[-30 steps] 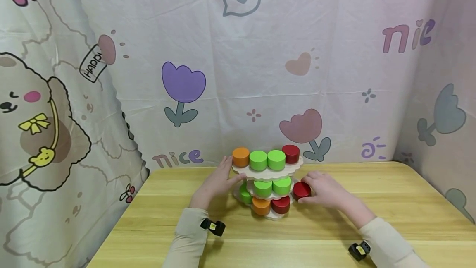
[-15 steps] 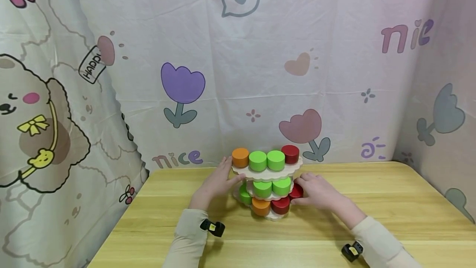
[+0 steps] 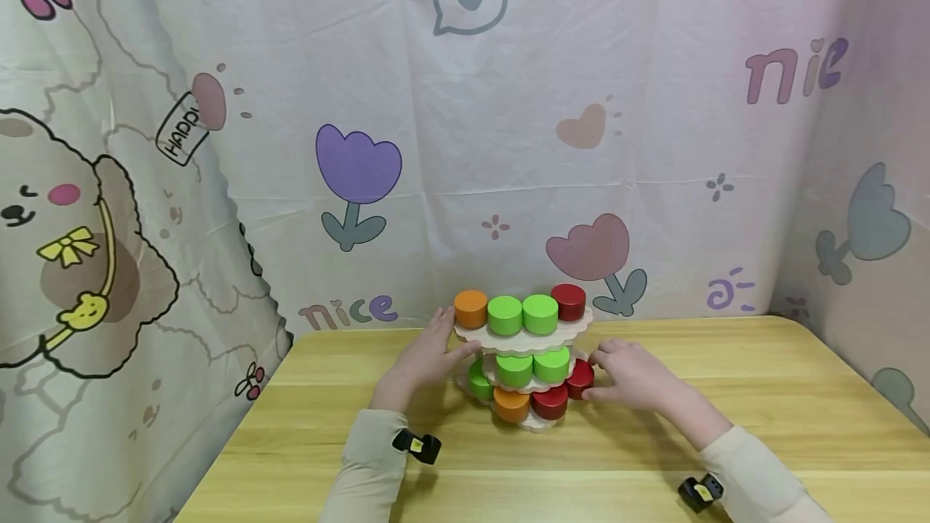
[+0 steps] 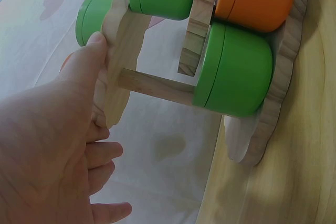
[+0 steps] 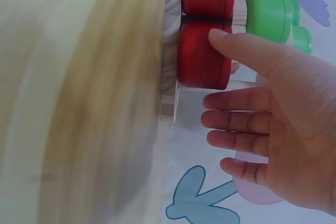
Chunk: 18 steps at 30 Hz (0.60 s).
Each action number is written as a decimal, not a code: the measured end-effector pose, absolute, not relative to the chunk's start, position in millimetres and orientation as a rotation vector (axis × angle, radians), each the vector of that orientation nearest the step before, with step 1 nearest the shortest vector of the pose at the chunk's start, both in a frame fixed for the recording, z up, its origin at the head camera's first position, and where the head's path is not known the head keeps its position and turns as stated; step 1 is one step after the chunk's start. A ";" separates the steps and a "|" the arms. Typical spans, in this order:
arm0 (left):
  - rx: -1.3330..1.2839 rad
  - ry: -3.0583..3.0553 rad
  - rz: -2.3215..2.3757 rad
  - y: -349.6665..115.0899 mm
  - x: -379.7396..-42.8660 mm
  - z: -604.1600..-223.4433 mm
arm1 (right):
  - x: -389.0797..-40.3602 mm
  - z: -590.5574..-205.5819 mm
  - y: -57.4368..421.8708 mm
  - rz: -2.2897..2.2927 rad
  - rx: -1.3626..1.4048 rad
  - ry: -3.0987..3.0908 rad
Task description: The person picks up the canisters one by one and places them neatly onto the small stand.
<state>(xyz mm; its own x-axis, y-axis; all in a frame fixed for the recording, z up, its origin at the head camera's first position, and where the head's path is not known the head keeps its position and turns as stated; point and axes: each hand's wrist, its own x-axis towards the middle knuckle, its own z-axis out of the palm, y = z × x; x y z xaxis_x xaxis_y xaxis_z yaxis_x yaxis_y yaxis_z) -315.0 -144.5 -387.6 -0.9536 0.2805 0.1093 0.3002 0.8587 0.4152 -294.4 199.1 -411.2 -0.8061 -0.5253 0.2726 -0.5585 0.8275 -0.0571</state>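
Observation:
A three-tiered wooden stand (image 3: 520, 339) with scalloped edges bears green, orange and red round blocks. With thumb and fingers, my left hand (image 3: 427, 353) grips the left edge of its top tier. In the left wrist view, the thumb lies on that tier's rim (image 4: 123, 51) and the other fingers are behind. A red block (image 3: 580, 380) sits on the bottom tier's right side, beside another red block (image 3: 550, 403). My right hand (image 3: 635, 376) is at the outer red block, fingers fairly straight. Its thumb is over the block (image 5: 202, 59) in the right wrist view; whether it touches is unclear.
The stand is on a light wooden table (image 3: 508, 491). A printed cloth (image 3: 465, 144) hangs behind the table and along both sides. Each wrist carries a small black device, one on the left sleeve (image 3: 416, 445) and one on the right (image 3: 701, 492).
My right hand moved the red block left onto the bottom tier, then loosened and drew back slightly to the right. My left hand has stayed at the top tier.

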 end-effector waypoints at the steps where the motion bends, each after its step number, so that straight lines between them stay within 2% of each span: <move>1: -0.467 -2.984 -0.681 -144.3 -315.2 -387.7 | -293.8 -410.5 199.4 0.192 0.836 -2.761; 18: -0.473 -2.981 -0.660 -144.4 -319.1 -386.1 | -291.2 -405.0 202.7 0.221 0.820 -2.712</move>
